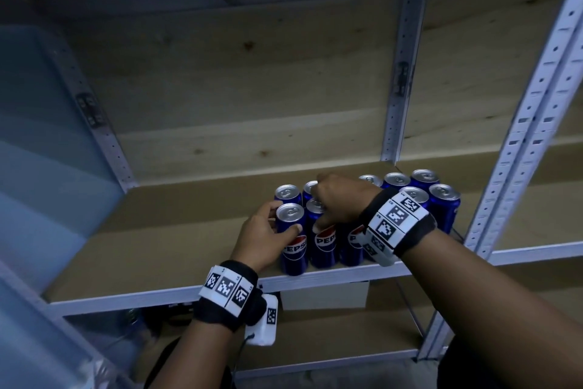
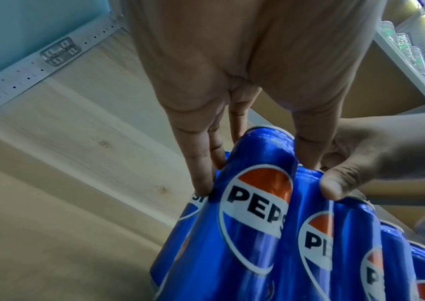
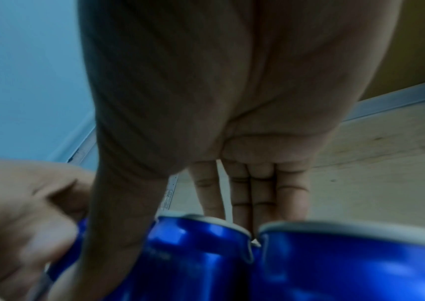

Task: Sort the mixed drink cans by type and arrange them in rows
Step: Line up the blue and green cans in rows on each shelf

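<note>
Several blue Pepsi cans stand upright in a cluster on the right half of the shelf board [image 1: 176, 240]. My left hand [image 1: 282, 220] grips the front-left can [image 1: 293, 249], with its fingers [image 2: 200, 179] on the left side and its thumb on the right of that can [image 2: 255, 203]. My right hand [image 1: 318, 208] reaches over the neighbouring can [image 1: 325, 246] and holds it near the top. Its thumb [image 2: 334, 187] is on the front, and its fingers [image 3: 244, 203] go behind the can [image 3: 198, 254]. Another can [image 3: 347, 254] stands just to the right.
A back group of cans [image 1: 422, 186] stands near the right upright post [image 1: 517, 142]. The wooden back panel [image 1: 236, 73] closes the shelf behind. A frosted panel [image 1: 41, 136] bounds the left. The shelf's left half is bare board. A white box [image 1: 325, 295] sits below.
</note>
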